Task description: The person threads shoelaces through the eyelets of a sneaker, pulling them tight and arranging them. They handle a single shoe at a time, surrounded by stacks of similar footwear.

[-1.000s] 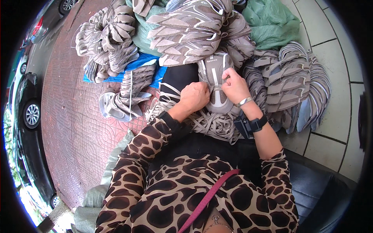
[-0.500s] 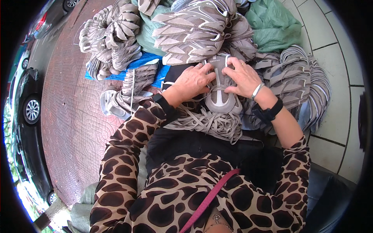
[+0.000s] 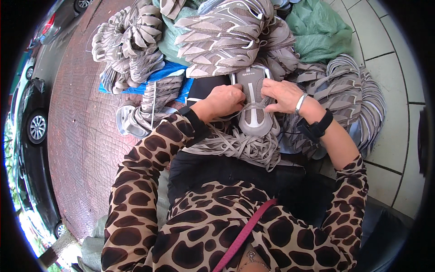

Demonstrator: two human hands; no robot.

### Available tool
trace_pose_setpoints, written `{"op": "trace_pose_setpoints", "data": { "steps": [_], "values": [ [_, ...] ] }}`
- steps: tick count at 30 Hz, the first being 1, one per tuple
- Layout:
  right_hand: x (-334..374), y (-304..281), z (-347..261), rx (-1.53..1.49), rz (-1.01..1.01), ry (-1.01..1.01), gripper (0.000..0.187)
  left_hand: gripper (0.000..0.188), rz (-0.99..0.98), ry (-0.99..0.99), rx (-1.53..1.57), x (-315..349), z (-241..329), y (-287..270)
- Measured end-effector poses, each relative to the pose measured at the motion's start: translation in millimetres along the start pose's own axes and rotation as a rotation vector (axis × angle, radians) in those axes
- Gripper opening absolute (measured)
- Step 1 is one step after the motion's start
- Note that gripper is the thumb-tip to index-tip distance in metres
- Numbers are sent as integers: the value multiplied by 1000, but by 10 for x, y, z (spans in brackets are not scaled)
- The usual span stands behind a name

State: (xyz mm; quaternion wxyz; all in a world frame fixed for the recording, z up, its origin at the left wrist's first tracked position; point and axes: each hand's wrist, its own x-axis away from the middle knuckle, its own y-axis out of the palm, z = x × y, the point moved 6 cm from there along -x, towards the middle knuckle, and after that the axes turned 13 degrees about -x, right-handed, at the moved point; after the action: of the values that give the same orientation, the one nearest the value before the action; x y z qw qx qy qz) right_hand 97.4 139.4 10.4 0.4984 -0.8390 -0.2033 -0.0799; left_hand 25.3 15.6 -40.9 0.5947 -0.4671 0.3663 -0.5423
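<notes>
A grey-beige shoe upper with mesh panels lies in front of me, its rounded toe toward my body. At its left edge, my left hand is closed, fingers curled in a pinch on the upper. My right hand grips the opposite edge between thumb and fingers. A thin pale lace crosses the upper between the hands; which fingertips hold it is partly hidden. Just below the toe, a tangled heap of flat beige shoelaces rests on my lap.
Stacked uppers rise directly beyond my hands, with more bundles at right and a fanned bundle at far left. A green sack sits behind. Blue sheeting shows at left; parked cars stand beyond the red paving.
The upper lies flatter, and more of its middle shows. My left fingers have curled in, and my right hand has shifted slightly outward and down. A lace now crosses the upper.
</notes>
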Motion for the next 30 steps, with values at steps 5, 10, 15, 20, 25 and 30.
{"op": "trace_pose_setpoints", "data": {
  "steps": [5,10,15,20,25,30],
  "values": [
    [-19,-12,78,-51,-37,-33,34,14,-15,8,-15,-38,30,-17],
    [-19,-14,52,-49,-18,-47,32,14,-37,-136,133,-74,-85,75],
    [-37,11,-24,-34,-20,-37,33,24,-338,-396,394,-247,-131,251],
    [-27,51,10,-10,32,-68,34,27,-320,-460,413,-301,-199,268],
    [76,13,-5,-56,85,-71,31,20,134,-530,296,-197,-137,124],
    [73,-9,48,-65,89,-77,27,22,287,-498,673,-67,-78,17]
  ]
}}
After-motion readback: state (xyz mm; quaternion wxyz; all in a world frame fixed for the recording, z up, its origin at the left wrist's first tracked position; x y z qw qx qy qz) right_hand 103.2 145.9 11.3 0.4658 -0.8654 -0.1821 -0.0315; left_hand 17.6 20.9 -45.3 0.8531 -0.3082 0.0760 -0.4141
